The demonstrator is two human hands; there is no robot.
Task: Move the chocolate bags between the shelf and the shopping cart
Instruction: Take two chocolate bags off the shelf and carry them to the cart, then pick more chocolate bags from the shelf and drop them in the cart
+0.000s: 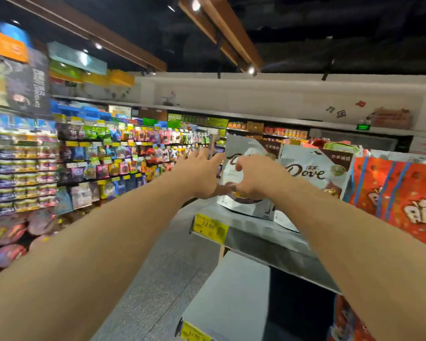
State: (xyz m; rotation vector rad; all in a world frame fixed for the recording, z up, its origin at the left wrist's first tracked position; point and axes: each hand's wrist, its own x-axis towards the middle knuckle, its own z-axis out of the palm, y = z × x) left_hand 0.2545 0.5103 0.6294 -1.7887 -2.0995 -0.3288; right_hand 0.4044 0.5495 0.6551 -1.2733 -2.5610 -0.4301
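Nearest me, both bare forearms run out toward the shelf (pixel 263 242), whose front edge carries a yellow price tag (pixel 210 226). My left hand (pixel 202 174) is at the left edge of the end Dove bag (pixel 241 206), fingers spread and straight, holding nothing that I can see. My right hand (pixel 256 179) lies on the bag's face, fingers curled over and thumb below, seemingly pinching the foil.

The bag stands upright at the shelf's left end, touching a second Dove bag (pixel 315 168) on its right, with red bags (pixel 403 193) beyond that. Far off, packed candy racks (pixel 96 156) line the aisle. The shopping cart is out of view.

I judge this to be the pick from the shelf. Next the left hand should close on the bag's side, then both lift it clear without toppling its neighbour.
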